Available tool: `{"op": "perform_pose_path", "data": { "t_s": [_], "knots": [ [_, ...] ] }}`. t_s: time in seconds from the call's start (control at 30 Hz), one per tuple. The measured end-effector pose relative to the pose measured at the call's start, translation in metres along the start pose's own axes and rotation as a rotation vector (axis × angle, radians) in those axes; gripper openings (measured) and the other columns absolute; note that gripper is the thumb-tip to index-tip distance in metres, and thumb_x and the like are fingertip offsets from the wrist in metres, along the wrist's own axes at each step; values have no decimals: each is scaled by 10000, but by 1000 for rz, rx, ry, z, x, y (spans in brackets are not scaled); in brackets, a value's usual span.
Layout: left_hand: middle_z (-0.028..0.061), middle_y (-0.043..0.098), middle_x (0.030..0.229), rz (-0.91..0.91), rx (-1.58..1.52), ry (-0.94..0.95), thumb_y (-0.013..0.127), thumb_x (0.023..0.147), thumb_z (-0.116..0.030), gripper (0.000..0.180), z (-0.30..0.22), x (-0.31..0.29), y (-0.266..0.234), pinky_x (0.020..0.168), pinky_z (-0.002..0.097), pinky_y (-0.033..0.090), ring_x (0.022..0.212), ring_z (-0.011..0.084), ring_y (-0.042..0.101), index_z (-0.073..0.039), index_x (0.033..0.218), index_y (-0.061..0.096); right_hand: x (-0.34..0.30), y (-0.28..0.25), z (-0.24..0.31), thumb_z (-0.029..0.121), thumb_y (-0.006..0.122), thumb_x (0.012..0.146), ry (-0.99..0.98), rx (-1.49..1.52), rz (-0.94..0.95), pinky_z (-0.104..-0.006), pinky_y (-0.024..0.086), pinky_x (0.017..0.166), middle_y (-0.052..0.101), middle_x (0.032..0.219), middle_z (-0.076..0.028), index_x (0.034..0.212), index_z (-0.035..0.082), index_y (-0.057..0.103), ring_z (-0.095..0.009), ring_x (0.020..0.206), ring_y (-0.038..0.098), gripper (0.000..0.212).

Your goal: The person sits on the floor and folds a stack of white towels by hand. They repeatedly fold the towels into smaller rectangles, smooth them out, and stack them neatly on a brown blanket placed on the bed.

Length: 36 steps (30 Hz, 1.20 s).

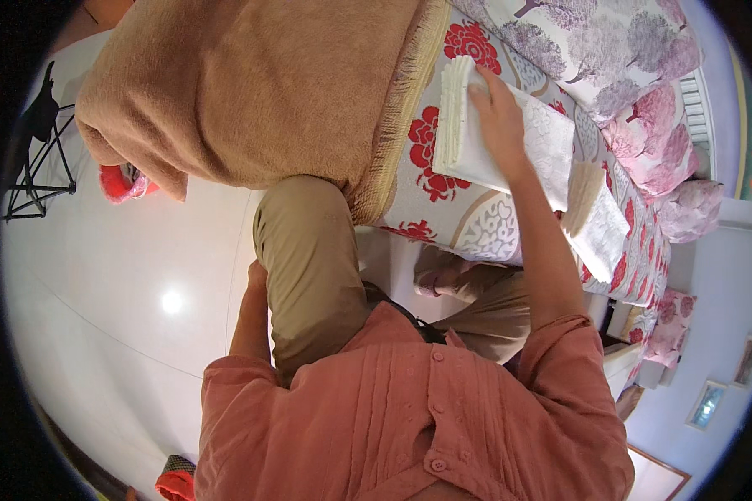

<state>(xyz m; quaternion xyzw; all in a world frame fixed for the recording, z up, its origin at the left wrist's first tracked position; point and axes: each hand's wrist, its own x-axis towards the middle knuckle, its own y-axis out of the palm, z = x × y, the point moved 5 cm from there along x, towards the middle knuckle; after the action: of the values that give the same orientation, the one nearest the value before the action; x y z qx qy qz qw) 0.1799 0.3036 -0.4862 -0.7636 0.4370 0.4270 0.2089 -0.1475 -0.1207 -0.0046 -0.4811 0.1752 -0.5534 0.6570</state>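
My right hand [500, 118] lies on a folded white cloth [543, 138], its fingers stretched out over the top near the thick layered fold. The cloth has a faint raised pattern and rests on a cover [489, 221] with red flowers and grey-beige motifs. Just to its right is a second white folded cloth [600, 238] with a cream, fluffy-looking end. My left hand [257, 273] hangs down beside my bent left knee; its fingers are hidden behind the leg.
A brown fringed blanket [251, 83] drapes over the far left of the flowered cover. Tree-print cushions [593, 50] line the back right. On the pale floor [134, 259] at left stand a black-legged folding seat [38, 163] and a red object [119, 184].
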Motion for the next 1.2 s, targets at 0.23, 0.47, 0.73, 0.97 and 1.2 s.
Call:
{"op": "perform_pose_path", "data": {
  "t_s": [0.23, 0.47, 0.73, 0.97, 1.2],
  "knots": [
    [172, 722, 1095, -97, 299, -149, 607, 947, -266, 443, -14, -11, 9, 840, 403, 531, 975, 270, 676, 57, 1248, 642, 59, 9, -27, 495, 540, 1009, 141, 128, 164, -392, 488, 956, 689, 1211, -174, 1212, 7, 670, -332, 1106, 654, 544],
    [136, 713, 945, -91, 122, 231, 652, 920, -263, 322, 7, 15, -13, 764, 404, 516, 837, 211, 624, 29, 1052, 687, 63, 25, -17, 504, 611, 939, 554, 592, 438, -295, 489, 810, 685, 972, -60, 1055, 101, 710, -157, 882, 640, 430],
    [93, 713, 925, -93, 125, 171, 650, 917, -235, 304, -4, 6, -3, 716, 369, 500, 806, 177, 619, 13, 1088, 696, 69, 22, -24, 391, 605, 901, 184, 350, 398, -319, 461, 926, 668, 1070, -39, 1077, 56, 703, -179, 993, 610, 391],
    [90, 712, 988, -71, 210, 75, 588, 960, -265, 342, -28, -7, 12, 742, 383, 503, 853, 187, 617, 12, 1132, 691, 55, -4, -32, 321, 576, 953, 332, 573, 387, -305, 428, 927, 639, 1002, -80, 949, 21, 671, -192, 971, 576, 315],
    [90, 709, 1007, -87, -64, 139, 545, 983, -281, 357, -11, 4, 5, 773, 372, 503, 867, 194, 623, -5, 1160, 686, 43, -14, -25, 272, 612, 917, 124, 648, 282, -266, 430, 800, 608, 863, -15, 806, 32, 647, -131, 822, 555, 266]
  ]
}}
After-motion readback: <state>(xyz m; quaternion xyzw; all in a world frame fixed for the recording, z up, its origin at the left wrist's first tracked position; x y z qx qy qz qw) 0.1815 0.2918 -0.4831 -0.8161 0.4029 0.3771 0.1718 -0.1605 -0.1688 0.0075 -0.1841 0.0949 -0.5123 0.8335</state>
